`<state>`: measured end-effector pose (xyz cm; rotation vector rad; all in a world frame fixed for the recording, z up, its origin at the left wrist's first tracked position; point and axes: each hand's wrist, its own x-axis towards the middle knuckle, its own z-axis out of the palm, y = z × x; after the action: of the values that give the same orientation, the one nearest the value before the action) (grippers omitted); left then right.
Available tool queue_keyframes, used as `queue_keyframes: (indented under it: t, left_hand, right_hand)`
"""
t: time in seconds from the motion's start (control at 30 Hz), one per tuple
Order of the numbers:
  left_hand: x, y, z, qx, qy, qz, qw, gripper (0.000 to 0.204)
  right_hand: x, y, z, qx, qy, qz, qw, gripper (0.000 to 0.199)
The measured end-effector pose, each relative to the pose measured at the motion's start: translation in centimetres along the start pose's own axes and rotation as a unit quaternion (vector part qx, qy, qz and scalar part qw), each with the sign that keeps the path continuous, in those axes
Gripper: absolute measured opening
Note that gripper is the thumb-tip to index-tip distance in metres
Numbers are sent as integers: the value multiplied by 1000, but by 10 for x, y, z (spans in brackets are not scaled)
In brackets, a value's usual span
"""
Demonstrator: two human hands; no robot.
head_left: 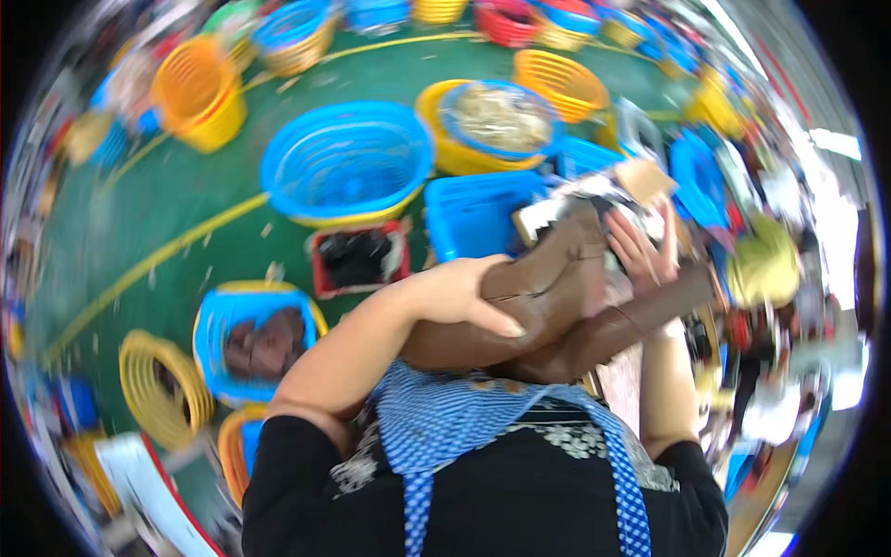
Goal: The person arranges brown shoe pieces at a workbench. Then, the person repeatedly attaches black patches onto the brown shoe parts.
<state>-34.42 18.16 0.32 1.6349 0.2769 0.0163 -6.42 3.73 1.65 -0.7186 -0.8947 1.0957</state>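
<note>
While the person looks down over a cluttered green floor [139,223], both bare hands are raised in front of the chest, around a brown, leather-like piece [552,278] shaped like the leg of a boot. It lies just toward 4 o'clock from the middle of the view, above a blue checked apron [422,427]. A tube-like length [640,316] of the same brown slants out toward 3 o'clock; whether it belongs to that piece or to a second one, I cannot tell.

The left hand [457,292], near the centre, has its grip closed on the brown piece, thumb across the top, fingers hidden underneath. The right hand [650,255], at 3 o'clock, is partly hidden and blurred; its fingers look spread, but whether that grip holds anything is unclear. A tan block [642,181] sits just beyond those fingers.

The step in hand seems to be steadying and turning the brown piece. As I judge it, the next move calls for a firm left thumb and a surer right hold, since the material looks floppy.

At 8 o'clock, a blue tub [206,345] holds similar brown pieces [269,343]; at 11, a large blue basin [343,139].
</note>
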Motion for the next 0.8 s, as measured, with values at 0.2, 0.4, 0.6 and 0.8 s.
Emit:
queue_keyframes:
  t: [0.2, 0.4, 0.6, 0.8]
  left_hand:
    - [35, 30, 3, -291, -223, 24, 930, 89]
    - [68, 12, 47, -302, -290, -36, 907, 95]
    - [99, 26, 66, -310, -333, -88, 886, 101]
    - [116, 21, 95, -377, -347, -98, 853, 103]
  right_hand:
    - [-78, -42, 26, -88, 224, -37, 970, 77]
    - [-189, 36, 72, 23, 208, -133, 969, 68]
    - [-212, 28, 76, -5, 222, -194, 956, 45]
    - [-239, 40, 59, 470, 266, -218, 813, 46]
